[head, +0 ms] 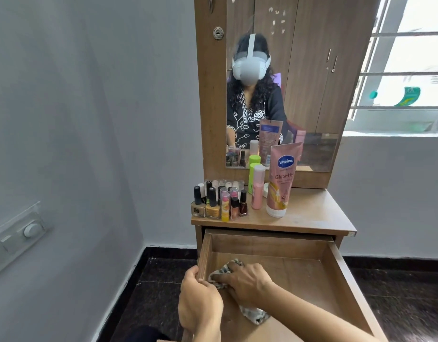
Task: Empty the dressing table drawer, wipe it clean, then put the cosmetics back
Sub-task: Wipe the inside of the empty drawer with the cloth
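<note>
The drawer (282, 245) is pulled wide open under the dressing table surface (311, 213), and nothing lies on its wooden floor but the cloth. The right hand (247, 282) lies on a patterned cloth (253, 317) near the drawer's left side, fingers spread fairly flat and pressing the fabric against the bottom; part of the cloth shows ahead of the fingertips and a bunched end trails behind the wrist. The left hand (199, 299) is on the drawer's left wall, fingers curled over its top edge and gripping it.

Up on the surface stand the cosmetics, all upright: nail polish bottles (207, 206) and small lip balm sticks (225, 206) crowd the left corner, then a pink bottle (257, 191) with a green bottle (253, 176) just behind it, and a tall pink Vaseline tube (281, 178) to their right. The mirror (299, 70) reflects a person in a dark patterned top.
</note>
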The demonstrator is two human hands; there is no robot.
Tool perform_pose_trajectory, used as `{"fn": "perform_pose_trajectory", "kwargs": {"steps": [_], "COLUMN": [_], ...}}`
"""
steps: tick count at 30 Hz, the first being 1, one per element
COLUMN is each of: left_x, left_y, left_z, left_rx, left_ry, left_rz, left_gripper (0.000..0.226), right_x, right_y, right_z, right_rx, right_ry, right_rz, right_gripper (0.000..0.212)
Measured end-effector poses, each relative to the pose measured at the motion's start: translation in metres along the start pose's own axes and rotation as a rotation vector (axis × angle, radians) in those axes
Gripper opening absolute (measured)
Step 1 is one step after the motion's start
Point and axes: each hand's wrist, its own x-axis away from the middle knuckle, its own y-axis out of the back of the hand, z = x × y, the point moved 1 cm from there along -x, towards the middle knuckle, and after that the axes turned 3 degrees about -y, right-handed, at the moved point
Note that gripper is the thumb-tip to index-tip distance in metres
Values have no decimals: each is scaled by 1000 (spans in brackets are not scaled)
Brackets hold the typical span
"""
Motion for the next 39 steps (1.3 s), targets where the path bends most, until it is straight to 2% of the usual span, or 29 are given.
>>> {"fn": "perform_pose_trajectory", "kwargs": {"steps": [8, 12, 14, 17, 20, 23, 27, 29, 31, 35, 37, 39], "left_x": [-3, 0, 3, 6, 5, 5, 7, 7, 7, 6, 3, 3], "left_y": [0, 1, 2, 4, 4, 2, 3, 4, 4, 3, 2, 1], "left_z": [1, -1, -3, -4, -3, -3, -5, -6, -6, -3, -1, -1], "left_rx": [41, 25, 31, 44, 51, 46, 51, 62, 62, 68, 77, 82], "left_ry": [-33, -20, -15, 0, 11, 12, 6, 4, 6, 8, 2, 3], "left_rz": [-1, -6, 3, -5, -11, 3, 7, 5, -1, -21, -26, -17], "left_gripper": [36, 36, 35, 35, 36, 36, 35, 35, 35, 35, 35, 35], "right_x": [-42, -39, -26, 8, 38, 31, -8, -17, -9, 31, 37, 27], "right_y": [7, 5, 7, 2, -7, -8, 8, 15, 17, 5, 2, 2], "right_z": [3, 13, 13, 8, -5, -16, -13, -4, 6, 8, -4, -18], "right_rx": [-137, -136, -105, -147, -203, -239, -169, -128, -92, -93, -149, -211], "right_ry": [-239, -316, -268, -65, 73, 6, -114, -79, 37, 258, 258, 155], "right_rz": [-64, 1, 36, 110, 102, 28, -71, -117, -130, -53, -53, -57], "right_gripper": [44, 45, 49, 57, 61, 54, 47, 40, 36, 31, 38, 39]}}
